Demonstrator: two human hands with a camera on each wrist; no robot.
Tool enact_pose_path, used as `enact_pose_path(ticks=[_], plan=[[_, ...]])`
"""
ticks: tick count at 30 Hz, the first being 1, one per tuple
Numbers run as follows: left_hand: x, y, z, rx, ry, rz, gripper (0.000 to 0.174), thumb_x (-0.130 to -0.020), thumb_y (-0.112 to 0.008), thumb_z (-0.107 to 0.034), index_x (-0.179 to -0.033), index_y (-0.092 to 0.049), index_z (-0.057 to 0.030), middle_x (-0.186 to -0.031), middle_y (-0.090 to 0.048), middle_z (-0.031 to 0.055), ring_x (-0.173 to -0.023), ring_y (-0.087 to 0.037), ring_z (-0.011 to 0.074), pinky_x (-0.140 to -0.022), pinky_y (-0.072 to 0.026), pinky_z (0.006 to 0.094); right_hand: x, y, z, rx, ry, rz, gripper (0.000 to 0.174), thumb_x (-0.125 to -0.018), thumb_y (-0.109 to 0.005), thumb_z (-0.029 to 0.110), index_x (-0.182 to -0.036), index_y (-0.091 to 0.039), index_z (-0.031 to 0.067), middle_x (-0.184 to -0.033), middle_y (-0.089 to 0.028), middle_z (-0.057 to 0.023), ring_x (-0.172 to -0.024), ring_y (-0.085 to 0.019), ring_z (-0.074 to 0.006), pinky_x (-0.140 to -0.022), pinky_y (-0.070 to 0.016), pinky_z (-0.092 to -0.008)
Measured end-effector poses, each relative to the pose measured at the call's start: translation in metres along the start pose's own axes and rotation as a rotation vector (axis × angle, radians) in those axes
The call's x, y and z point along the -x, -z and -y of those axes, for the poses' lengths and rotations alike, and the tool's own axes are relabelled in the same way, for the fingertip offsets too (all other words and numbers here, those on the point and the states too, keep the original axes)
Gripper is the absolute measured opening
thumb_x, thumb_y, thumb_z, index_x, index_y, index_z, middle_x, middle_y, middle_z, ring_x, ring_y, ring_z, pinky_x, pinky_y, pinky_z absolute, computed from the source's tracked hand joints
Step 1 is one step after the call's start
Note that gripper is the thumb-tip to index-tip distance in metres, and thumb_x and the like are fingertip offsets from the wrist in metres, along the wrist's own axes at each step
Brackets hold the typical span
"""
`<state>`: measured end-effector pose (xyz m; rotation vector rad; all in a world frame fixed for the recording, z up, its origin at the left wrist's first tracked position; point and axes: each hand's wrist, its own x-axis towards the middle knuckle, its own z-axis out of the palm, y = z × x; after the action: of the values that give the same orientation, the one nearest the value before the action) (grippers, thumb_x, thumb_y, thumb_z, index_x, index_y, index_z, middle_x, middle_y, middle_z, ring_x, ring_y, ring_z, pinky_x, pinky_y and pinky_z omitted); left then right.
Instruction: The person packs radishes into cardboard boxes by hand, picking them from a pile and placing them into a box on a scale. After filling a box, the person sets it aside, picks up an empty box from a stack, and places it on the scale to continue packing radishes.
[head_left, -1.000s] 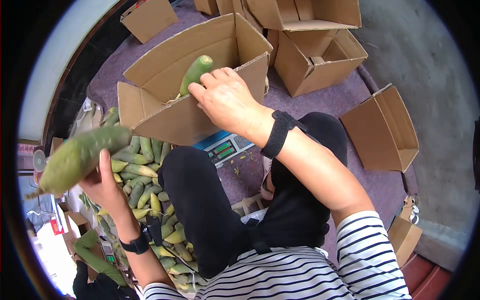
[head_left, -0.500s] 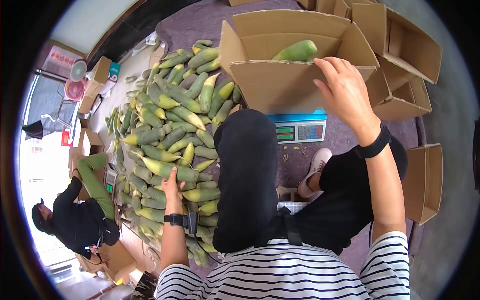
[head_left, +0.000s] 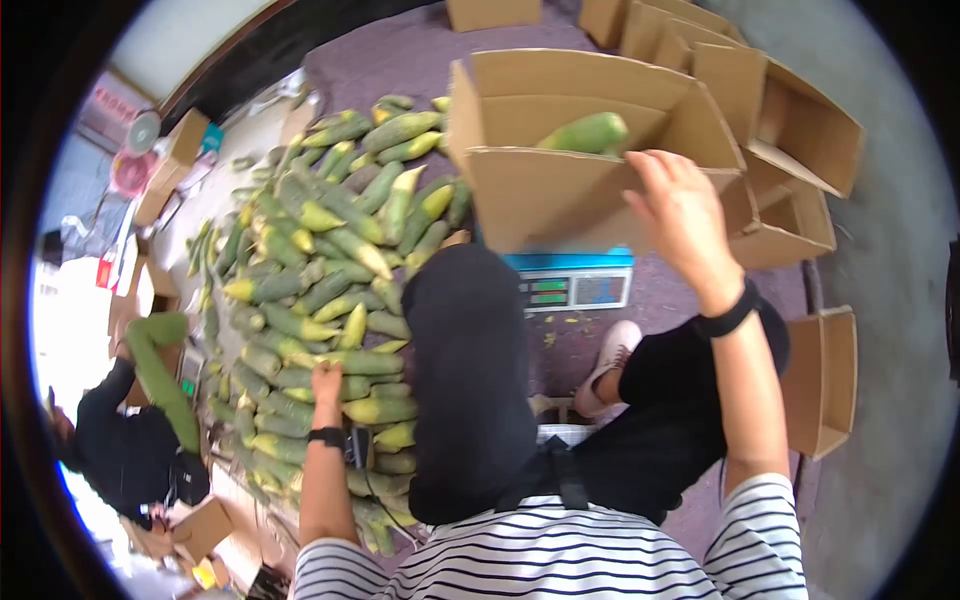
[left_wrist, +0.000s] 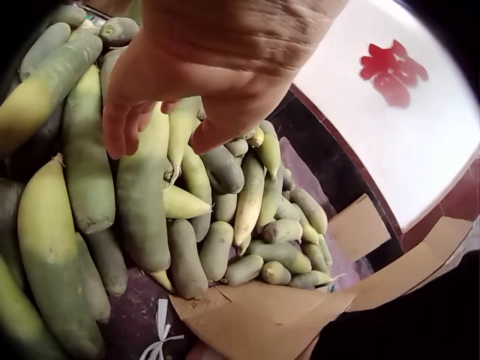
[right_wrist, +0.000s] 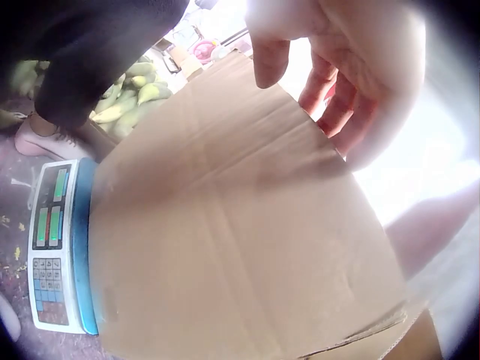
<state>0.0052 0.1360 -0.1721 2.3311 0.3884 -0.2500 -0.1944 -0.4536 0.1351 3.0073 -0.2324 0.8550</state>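
My left hand [head_left: 327, 382] is low over the heap of green radishes [head_left: 330, 290], at the pale end of a large green radish [left_wrist: 144, 202]. In the left wrist view its fingers bend down on one side of that radish, with the thumb spread apart on the other. My right hand [head_left: 685, 215] is at the near rim of a cardboard box [head_left: 560, 195], fingers relaxed and nothing in its grasp. Inside that box lies a green radish [head_left: 590, 133], its lower part hidden by the wall. The box stands on a digital scale [head_left: 575, 285].
More cardboard boxes [head_left: 790, 110] stand behind and to the right, one [head_left: 825, 380] beside my right knee. A purple cloth [head_left: 385, 50] covers the floor. Another person [head_left: 125, 420] in dark top and green trousers sits at far left.
My left hand has lowered the large radish onto the heap and drawn back toward its pale end. The right hand has left the radish in the box, which has sunk lower inside. The head view has turned left.
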Motion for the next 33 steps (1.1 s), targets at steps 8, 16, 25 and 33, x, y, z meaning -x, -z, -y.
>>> enact_pose_path(ticks=[8,16,25,33], plan=[[0.203,0.009,-0.224,0.425,-0.158,0.545,0.054,-0.096,-0.039,-0.043,-0.126,-0.050,0.0015,-0.120,-0.054,0.0134,-0.110,-0.051,0.0208,-0.093,-0.0386,0.0319,0.004,0.036,-0.002,0.045,0.010,-0.062,0.030,-0.073,-0.069,0.016,-0.099,-0.057,0.0061,-0.099,-0.056,-0.0104,-0.097,-0.055,-0.0274,-0.085,-0.0435,-0.0389],[0.283,0.069,-0.323,0.038,-1.063,0.098,0.052,-0.083,-0.063,-0.020,-0.128,-0.047,-0.0010,-0.132,-0.045,0.0154,-0.120,-0.045,0.0290,-0.098,-0.0368,0.0379,0.072,0.159,-0.020,0.050,-0.278,-0.085,0.033,-0.081,-0.065,0.015,-0.111,-0.058,0.0040,-0.118,-0.056,-0.0160,-0.104,-0.056,-0.0339,-0.088,-0.0459,-0.0402],[0.268,0.036,-0.349,-0.395,-1.298,0.121,0.065,-0.076,-0.068,-0.019,-0.133,-0.042,-0.0044,-0.136,-0.038,0.0218,-0.126,-0.035,0.0384,-0.107,-0.0262,0.0444,0.332,0.166,-0.127,0.472,-0.958,0.228,0.045,-0.078,-0.069,0.024,-0.118,-0.054,0.0073,-0.125,-0.050,-0.0155,-0.110,-0.052,-0.0339,-0.090,-0.0457,-0.0419],[0.273,0.054,-0.368,-0.574,-1.182,0.188,0.062,-0.076,-0.066,-0.012,-0.133,-0.041,-0.0033,-0.138,-0.037,0.0203,-0.128,-0.034,0.0372,-0.107,-0.0266,0.0423,0.435,0.164,-0.158,0.575,-1.221,0.254,0.063,-0.072,-0.074,0.027,-0.126,-0.050,0.0052,-0.133,-0.045,-0.0193,-0.122,-0.044,-0.0334,-0.099,-0.0396,-0.0414]])
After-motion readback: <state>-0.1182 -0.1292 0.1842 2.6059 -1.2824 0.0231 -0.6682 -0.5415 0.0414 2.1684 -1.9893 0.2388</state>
